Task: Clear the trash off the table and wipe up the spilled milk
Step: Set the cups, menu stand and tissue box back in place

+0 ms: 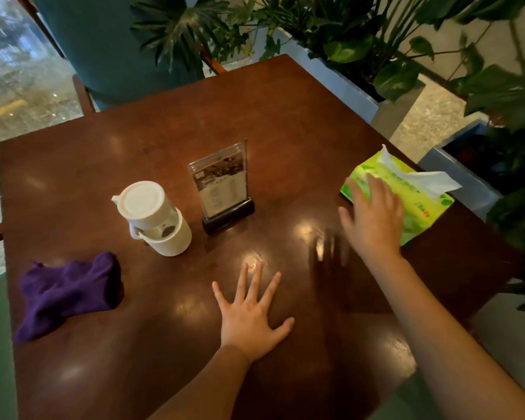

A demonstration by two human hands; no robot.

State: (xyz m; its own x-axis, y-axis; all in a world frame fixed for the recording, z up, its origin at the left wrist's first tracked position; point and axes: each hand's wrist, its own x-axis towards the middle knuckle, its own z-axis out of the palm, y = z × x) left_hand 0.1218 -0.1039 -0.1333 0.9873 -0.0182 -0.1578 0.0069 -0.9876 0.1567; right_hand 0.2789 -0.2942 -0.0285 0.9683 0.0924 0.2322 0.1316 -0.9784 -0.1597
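My left hand (pixel 252 313) lies flat on the dark wooden table (pixel 285 116), fingers spread, holding nothing. My right hand (pixel 373 216) hovers with fingers apart at the near left end of a green tissue pack (pixel 419 195) on the table's right edge; a white tissue (pixel 428 177) sticks out of its top. A crumpled purple cloth (pixel 70 292) rests at the near left. A white lidded cup (pixel 155 219) stands left of centre. I see no milk spill or loose trash on the wood.
An acrylic menu stand (pixel 225 189) on a black base stands mid-table next to the cup. A teal chair (pixel 103 47) sits at the far side. Leafy plants in pale planters (pixel 346 83) crowd the table's right and far edge.
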